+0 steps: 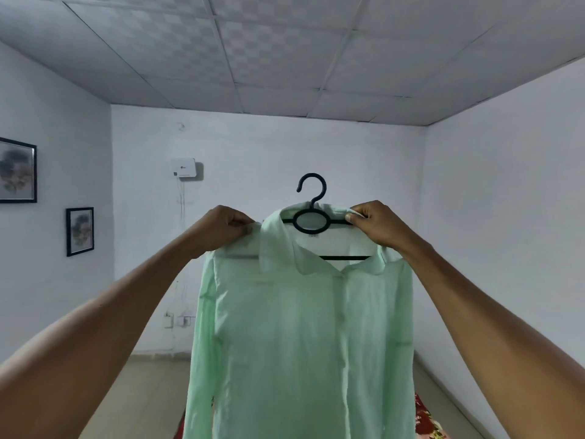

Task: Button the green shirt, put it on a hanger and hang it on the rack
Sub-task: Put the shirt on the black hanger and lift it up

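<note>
Head view: green shirt (300, 327) on hanger (311, 217) btwn both hands (228, 228).

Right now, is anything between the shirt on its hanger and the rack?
The rack is not in view, so that path cannot be judged. The shirt hangs on the hanger, held up by the left hand and right hand at the shoulders. Ahead, only open room and bare wall show; nothing visible blocks it.

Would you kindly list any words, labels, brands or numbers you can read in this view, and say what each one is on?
No text is legible.
White wall box: a small dark mark, too blurred to read.
Neck label of the green shirt: too small to read.
Framed pictures: no lettering visible.
</note>
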